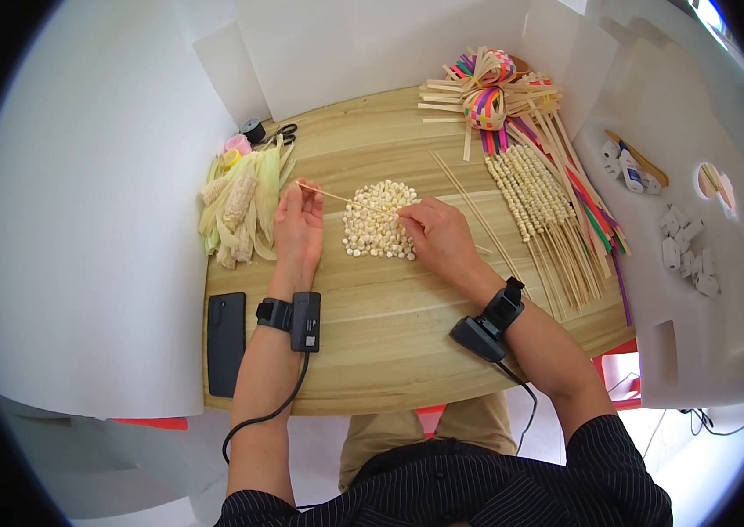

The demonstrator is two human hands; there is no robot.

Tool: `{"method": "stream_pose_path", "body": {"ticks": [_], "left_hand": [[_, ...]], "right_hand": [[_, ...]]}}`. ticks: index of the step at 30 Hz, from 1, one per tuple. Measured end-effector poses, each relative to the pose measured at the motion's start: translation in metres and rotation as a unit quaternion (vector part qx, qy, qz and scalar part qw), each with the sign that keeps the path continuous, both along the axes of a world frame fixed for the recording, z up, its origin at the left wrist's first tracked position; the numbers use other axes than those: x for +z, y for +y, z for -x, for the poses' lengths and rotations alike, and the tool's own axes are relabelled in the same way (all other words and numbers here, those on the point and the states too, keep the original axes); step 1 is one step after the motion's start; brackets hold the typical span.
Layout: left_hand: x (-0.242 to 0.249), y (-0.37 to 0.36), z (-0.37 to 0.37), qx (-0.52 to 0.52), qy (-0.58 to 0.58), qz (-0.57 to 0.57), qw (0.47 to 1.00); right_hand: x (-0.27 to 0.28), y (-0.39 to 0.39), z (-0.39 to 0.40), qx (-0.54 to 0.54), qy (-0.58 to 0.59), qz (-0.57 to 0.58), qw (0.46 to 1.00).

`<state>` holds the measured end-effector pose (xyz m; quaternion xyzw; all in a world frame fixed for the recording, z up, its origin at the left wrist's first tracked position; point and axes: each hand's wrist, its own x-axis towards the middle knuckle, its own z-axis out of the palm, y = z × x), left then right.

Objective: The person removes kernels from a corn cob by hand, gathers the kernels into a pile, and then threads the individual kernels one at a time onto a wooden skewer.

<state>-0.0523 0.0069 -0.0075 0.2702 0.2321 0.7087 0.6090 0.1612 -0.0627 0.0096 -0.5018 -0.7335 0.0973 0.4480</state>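
A thin wooden stick (330,193) spans the space between my two hands, slanting down to the right above a pile of pale corn kernels (376,233). My left hand (300,227), palm up, pinches its left end. Fingers of my right hand (439,235) are closed around the stick at the pile's right side; whether a kernel is between them is hidden. Right of that hand lie loose sticks (469,200). Farther right are several sticks threaded with kernels (530,189), side by side.
Corn cobs with husks (238,202) lie at left, with scissors (284,133) and a black thread spool (252,131) behind. A phone (226,344) rests at the front left. Woven colored balls (486,107) and strips sit at back right. White walls surround the wooden table (363,351).
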Motion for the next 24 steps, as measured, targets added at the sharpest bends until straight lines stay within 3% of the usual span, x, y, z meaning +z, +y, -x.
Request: {"method": "stream_pose_path", "body": {"ticks": [8,24], "left_hand": [[0.006,-0.015,-0.025,-0.096,0.077,-0.002,0.992],[0.014,-0.04,-0.054,-0.155,0.17,-0.008,0.973]], "right_hand": [[0.006,-0.004,0.007,-0.003,0.04,-0.018,0.999],[0.007,-0.004,0.008,-0.004,0.088,-0.074,0.993]]}}
